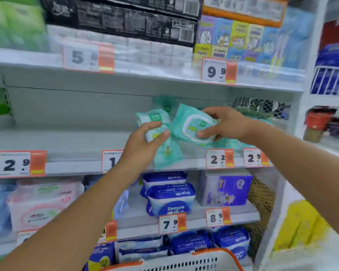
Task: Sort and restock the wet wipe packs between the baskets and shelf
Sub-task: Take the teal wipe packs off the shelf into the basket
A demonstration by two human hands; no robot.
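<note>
Two mint-green wet wipe packs are held up in front of a grey supermarket shelf [67, 141], one in each bare hand. The smaller pack [155, 124] is gripped by the left hand [145, 145], its fingers curled over the pack's front and its thumb pressed against the lower right edge. The larger pack [192, 124], fitted with a white flip lid, is pinched by the right hand [227, 124], the fingers being laid along its upper edge and the thumb set on the lid's lower corner. The two packs are seen side by side, touching or nearly so, just above the shelf's front lip. More green packs [167, 153] are seen lying on the shelf directly beneath the hands, one of them overhanging the edge, and another green pack [165, 103] is glimpsed behind, blurred. Price tags [21, 163] edged in orange are clipped along the shelf's front rail. On the shelf below, blue and white wipe packs [170, 198] are stacked beside a purple box [227, 190], while pink packs [39, 204] are ranged to the left. Black cartons [121, 18] and colourful tissue boxes [233, 40] are shown on the shelf above. At the bottom edge of the frame, the rim of a white basket [184, 263] with orange trim is caught, just in front of the lowest row of blue packs.
</note>
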